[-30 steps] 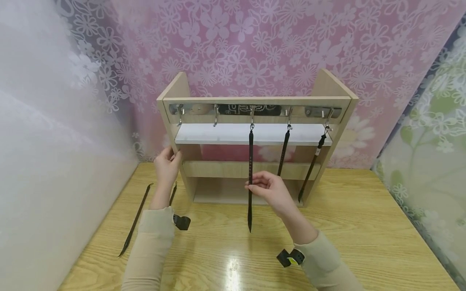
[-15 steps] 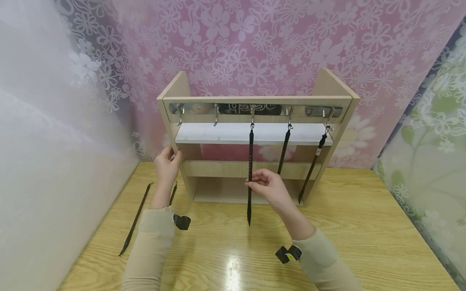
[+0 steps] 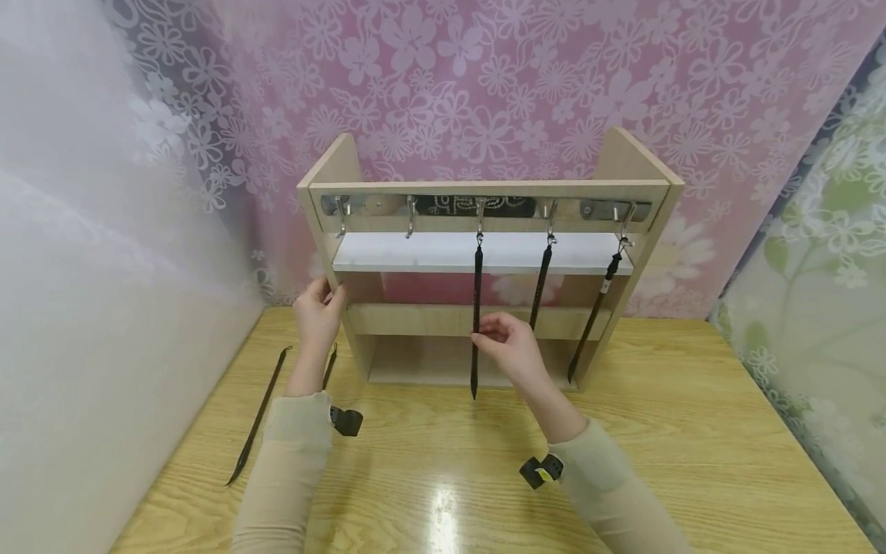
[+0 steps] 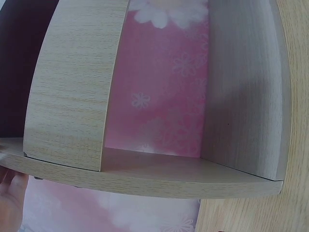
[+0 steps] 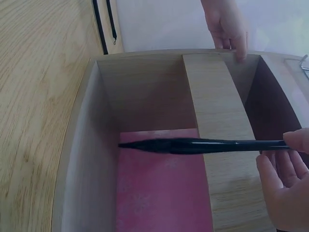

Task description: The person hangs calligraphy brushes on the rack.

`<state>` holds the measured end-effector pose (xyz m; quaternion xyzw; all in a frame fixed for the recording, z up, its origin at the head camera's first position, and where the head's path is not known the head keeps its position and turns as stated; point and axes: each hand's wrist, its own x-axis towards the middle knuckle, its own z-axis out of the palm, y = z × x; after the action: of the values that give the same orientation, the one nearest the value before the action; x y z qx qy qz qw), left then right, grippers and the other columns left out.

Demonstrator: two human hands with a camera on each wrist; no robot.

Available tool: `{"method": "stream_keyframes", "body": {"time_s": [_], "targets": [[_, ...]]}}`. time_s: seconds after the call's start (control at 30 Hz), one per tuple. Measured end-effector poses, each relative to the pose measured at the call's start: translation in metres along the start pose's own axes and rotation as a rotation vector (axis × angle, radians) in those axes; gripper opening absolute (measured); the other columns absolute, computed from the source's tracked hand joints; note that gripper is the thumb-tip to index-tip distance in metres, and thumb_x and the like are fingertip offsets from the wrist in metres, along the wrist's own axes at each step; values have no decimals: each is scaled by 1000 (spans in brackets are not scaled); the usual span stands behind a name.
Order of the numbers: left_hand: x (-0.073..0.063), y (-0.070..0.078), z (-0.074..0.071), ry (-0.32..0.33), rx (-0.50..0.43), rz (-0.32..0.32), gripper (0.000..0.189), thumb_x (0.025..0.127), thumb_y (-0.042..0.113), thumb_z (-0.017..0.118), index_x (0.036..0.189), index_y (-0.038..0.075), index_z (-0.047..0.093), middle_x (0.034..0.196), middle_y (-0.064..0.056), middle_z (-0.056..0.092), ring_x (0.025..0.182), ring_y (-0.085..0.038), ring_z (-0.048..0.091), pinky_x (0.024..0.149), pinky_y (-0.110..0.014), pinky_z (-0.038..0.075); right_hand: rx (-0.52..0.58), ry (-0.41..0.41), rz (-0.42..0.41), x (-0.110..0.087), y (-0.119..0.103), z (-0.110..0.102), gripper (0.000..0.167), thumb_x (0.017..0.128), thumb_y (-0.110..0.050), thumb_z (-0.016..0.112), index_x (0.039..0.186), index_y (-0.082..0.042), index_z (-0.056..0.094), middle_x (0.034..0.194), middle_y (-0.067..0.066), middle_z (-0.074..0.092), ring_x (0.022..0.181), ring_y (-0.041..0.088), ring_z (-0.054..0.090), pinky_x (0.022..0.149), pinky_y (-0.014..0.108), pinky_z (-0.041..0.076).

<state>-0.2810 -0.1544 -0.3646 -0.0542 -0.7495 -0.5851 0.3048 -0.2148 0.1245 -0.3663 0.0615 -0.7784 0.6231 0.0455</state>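
Observation:
A black writing brush [image 3: 477, 292] hangs tip-down by its loop from the middle hook of a wooden rack [image 3: 408, 319]. My right hand [image 3: 515, 350] holds its lower shaft between thumb and fingers; in the right wrist view the dark brush tip [image 5: 164, 145] points away from that hand [image 5: 289, 193]. With my left hand [image 3: 318, 323] I grip the rack's left side panel, fingers behind its edge. Part of the same hand [image 4: 10, 200] shows at the left wrist view's border.
Two more brushes, one black [image 3: 541, 285] and one with a pale label [image 3: 598, 308], hang from the right hooks. The two left hooks [image 3: 411, 219] hold nothing. On the table at left lie a long brush [image 3: 259, 415] and another brush [image 3: 330, 368], partly hidden by my left arm.
My right hand has moved slightly up, and the middle brush's tip has swung back toward the rack. The left hand has stayed on the side panel.

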Motion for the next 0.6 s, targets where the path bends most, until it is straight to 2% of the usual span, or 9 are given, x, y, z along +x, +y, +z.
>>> {"method": "stream_keyframes", "body": {"time_s": [0.07, 0.23, 0.3, 0.6], "targets": [[-1, 5, 0, -5, 1, -4, 26, 83, -1, 55, 108, -7, 58, 104, -23, 59, 99, -29, 56, 83, -29, 48, 5, 23, -2, 1, 1, 0, 22, 80, -6, 64, 100, 1, 58, 94, 11, 61, 86, 22, 56, 74, 29, 49], [-2, 5, 1, -12, -16, -11, 26, 83, -2, 55, 108, -9, 57, 106, -25, 58, 100, -32, 55, 84, -33, 47, 7, 65, -31, 6, 5, 2, 21, 79, -5, 64, 98, 2, 58, 94, 13, 61, 84, 22, 56, 73, 28, 49], [-1, 1, 1, -9, -21, -12, 25, 83, -1, 55, 107, -8, 58, 105, -24, 59, 99, -30, 56, 83, -30, 48, -1, 77, -49, 8, 8, 2, 21, 79, -3, 64, 98, 3, 58, 93, 14, 61, 84, 23, 57, 74, 29, 50], [-2, 1, 0, -1, -19, -14, 25, 83, 3, 56, 106, -6, 59, 104, -22, 60, 98, -25, 57, 83, -26, 48, -21, 110, -80, 12, 11, 4, 19, 79, -3, 64, 96, 4, 59, 93, 15, 60, 86, 24, 56, 76, 31, 50]]}}
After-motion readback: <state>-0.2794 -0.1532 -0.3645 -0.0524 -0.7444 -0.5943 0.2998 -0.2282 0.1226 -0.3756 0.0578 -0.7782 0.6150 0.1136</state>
